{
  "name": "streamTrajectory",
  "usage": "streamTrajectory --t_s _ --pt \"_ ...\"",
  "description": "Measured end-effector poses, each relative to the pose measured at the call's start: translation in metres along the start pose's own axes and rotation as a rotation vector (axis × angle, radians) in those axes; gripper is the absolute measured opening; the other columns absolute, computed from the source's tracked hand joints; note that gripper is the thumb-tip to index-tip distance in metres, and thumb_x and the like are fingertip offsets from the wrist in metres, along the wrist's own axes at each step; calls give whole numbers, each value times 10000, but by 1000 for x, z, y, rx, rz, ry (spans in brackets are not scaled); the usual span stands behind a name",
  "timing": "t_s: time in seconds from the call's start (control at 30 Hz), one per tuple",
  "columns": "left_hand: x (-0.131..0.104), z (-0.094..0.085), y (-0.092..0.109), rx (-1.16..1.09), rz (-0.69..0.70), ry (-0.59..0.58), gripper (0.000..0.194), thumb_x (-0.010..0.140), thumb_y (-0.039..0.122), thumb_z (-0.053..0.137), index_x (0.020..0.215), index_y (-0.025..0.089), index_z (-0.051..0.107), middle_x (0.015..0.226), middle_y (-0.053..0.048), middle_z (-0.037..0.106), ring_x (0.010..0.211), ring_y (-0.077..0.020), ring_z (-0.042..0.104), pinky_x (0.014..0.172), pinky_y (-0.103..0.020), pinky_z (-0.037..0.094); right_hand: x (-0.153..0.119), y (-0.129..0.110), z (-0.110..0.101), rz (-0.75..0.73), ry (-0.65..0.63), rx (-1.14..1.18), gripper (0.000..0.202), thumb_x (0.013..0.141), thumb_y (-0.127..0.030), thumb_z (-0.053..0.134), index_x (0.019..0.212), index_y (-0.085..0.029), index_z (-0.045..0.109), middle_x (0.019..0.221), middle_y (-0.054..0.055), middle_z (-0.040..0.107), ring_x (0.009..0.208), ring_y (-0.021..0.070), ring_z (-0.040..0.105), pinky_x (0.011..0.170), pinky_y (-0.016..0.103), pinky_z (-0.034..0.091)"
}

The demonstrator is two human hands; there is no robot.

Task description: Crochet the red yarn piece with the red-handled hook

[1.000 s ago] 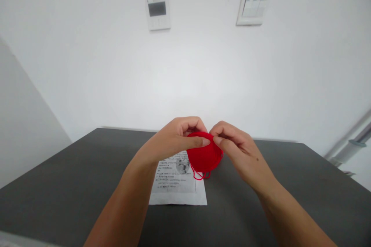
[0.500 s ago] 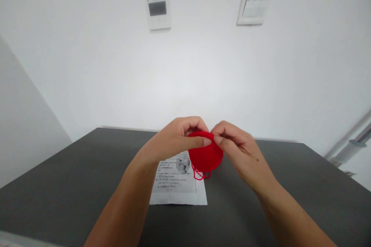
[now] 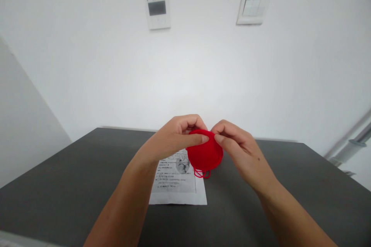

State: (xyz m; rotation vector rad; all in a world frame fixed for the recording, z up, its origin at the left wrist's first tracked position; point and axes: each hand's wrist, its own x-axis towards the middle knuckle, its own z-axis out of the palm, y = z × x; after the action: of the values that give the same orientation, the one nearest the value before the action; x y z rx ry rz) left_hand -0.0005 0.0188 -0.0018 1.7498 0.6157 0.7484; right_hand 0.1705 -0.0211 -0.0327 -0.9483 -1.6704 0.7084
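Note:
Between my two hands is a round red piece (image 3: 205,155) that looks like crocheted or knitted yarn, held up above the table. My left hand (image 3: 181,135) grips its upper left edge, thumb laid across the near face and fingers curled behind. At the upper right edge, my right hand (image 3: 236,144) pinches the rim between thumb and forefinger. Loops of loose red yarn (image 3: 202,173) hang beneath the piece. The fingertips behind it are hidden, and I cannot make out any small tool there.
A printed sheet of paper (image 3: 176,195) with text and a picture lies on the dark grey table (image 3: 232,220), partly under my left hand. Behind the table rises a white wall (image 3: 185,69) with a panel (image 3: 158,12) and a switch plate (image 3: 254,7). A grey pipe (image 3: 352,148) stands at right.
My left hand and its thumb have shifted slightly up and left on the red piece. The yarn loops below hang a little differently. My right hand stays pinched at the rim.

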Motion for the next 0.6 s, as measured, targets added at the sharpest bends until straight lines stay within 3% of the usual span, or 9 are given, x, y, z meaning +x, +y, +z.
streamTrajectory --t_s 0.6 --pt "0 0 0 5 5 -2 113 759 228 637 741 152 556 632 38 556 584 -82 499 568 -215 373 0 2 0 -26 4 9 159 820 -163 440 685 -194 520 589 -43 474 551 101 421 513 219 329"
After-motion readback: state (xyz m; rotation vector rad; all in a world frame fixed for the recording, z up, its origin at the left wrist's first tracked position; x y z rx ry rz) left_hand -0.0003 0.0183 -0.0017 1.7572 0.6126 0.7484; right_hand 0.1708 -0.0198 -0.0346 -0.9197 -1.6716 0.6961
